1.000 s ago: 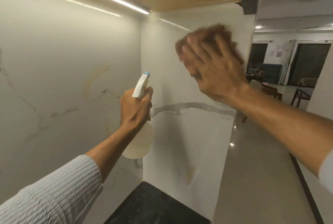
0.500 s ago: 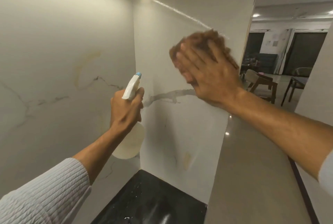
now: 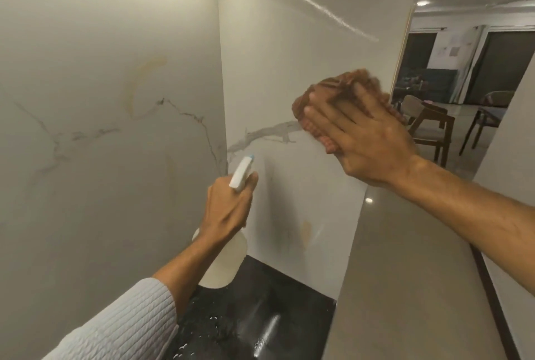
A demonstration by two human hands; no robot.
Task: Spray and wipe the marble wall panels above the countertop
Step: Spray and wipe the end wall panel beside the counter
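Observation:
Two white marble wall panels meet in a corner: the left panel (image 3: 101, 99) and the end panel (image 3: 278, 50), which carries a grey vein. My right hand (image 3: 364, 139) lies flat with its fingers spread, pressing a brown cloth (image 3: 333, 90) against the end panel near its right edge, beside the vein. My left hand (image 3: 228, 203) grips a white spray bottle (image 3: 224, 261) by its neck; the blue-tipped nozzle (image 3: 251, 158) points toward the corner. The black countertop (image 3: 260, 301) lies below both.
Water droplets and a glossy streak show on the countertop's near part. A beige wall face (image 3: 405, 287) runs along the right. Beyond it an open room holds wooden chairs (image 3: 428, 125) and dark windows. Yellowish stains mark both panels.
My right hand has slid the cloth down the end panel toward the grey vein. My view has tilted downward, showing more countertop. The left hand still holds the bottle near the corner.

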